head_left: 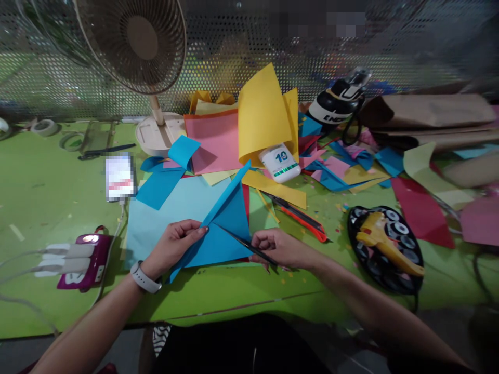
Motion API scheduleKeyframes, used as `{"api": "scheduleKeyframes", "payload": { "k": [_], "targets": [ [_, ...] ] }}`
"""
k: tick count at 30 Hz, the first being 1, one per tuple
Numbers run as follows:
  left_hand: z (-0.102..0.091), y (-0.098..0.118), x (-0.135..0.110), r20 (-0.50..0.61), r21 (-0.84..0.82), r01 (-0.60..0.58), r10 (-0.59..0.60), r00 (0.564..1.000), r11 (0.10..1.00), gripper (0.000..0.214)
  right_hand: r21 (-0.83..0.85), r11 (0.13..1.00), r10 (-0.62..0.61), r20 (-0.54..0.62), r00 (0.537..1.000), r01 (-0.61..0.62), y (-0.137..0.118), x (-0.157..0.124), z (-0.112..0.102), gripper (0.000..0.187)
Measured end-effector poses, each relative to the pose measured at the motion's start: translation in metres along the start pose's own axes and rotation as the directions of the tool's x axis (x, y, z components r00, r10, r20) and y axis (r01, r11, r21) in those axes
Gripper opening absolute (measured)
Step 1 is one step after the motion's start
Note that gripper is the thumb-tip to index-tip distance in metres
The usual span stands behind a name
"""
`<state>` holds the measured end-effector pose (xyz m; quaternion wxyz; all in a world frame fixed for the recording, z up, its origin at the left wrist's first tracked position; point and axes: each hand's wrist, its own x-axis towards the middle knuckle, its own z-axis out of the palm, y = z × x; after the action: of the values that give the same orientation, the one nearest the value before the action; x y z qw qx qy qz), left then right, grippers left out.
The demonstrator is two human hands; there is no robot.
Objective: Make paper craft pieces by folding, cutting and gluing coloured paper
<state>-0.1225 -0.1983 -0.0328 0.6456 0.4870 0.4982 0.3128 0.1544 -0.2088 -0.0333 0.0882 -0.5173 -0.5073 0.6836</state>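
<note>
My left hand (181, 243), with a white watch on the wrist, is closed and pinches a folded sheet of blue paper (230, 244) between thumb and fingers. In my right hand (278, 246) is a pair of dark scissors (244, 242), fingers wrapped round the handles. The slim blades point up and left, their tips at the blue paper near my left thumb. One long narrow fold of the blue paper stands up and slants to the upper right. Beneath it lies a larger pale blue sheet (152, 231), with a red edge showing at the right.
An orange-and-black cutter (304, 222) lies right of the papers. Behind are a yellow sheet (265, 124), a white container (280, 163), paper scraps (339, 166) and a fan (156, 127). A glue gun (385, 241) rests on a black holder. Left are a phone (119, 176) and purple power strip (102, 249).
</note>
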Motion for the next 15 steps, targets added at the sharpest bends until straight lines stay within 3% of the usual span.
{"api": "scheduleKeyframes", "payload": {
  "k": [15],
  "targets": [
    [0.0009,0.0007,0.0008,0.012,-0.014,0.009,-0.008,1.000,1.000,0.031,-0.003,1.000,0.004,0.001,1.000,-0.004,-0.0022,-0.0008,0.0006,0.049]
  ]
}}
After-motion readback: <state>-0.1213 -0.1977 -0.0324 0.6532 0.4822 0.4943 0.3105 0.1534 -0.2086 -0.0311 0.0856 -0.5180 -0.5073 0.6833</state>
